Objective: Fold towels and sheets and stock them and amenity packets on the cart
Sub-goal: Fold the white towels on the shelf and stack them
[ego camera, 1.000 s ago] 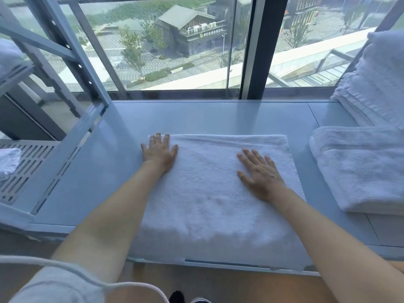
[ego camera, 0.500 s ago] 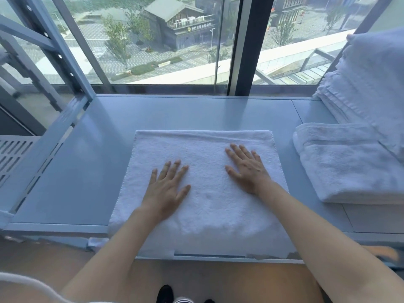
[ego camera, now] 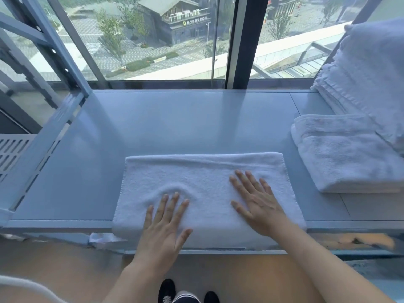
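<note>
Lying flat at the near edge of the grey-blue shelf (ego camera: 175,119), the folded white towel (ego camera: 203,173) hangs slightly over the front lip, so its near hem is hard to make out behind the wrists; a scrap of white cloth (ego camera: 98,238) pokes out under the shelf's edge at the left, its shape unclear; the stack of white towels (ego camera: 367,79) at the right is cut off by the frame, as is the folded towel (ego camera: 345,156) lying in front of it; something orange (ego camera: 363,241) beneath the shelf at the right is too blurred to tell; only the toes of dark shoes (ego camera: 167,289) show at the bottom. The left hand (ego camera: 165,224) rests palm down on the towel's near left part, fingers straight and spread, gripping nothing, with a small ridge of terry bunched just beyond its fingertips; the right hand (ego camera: 258,204) lies flat on the towel's right half, fingers likewise straight and splayed, pressing rather than holding; the towel sits wholly beneath both palms, pinched by neither.
</note>
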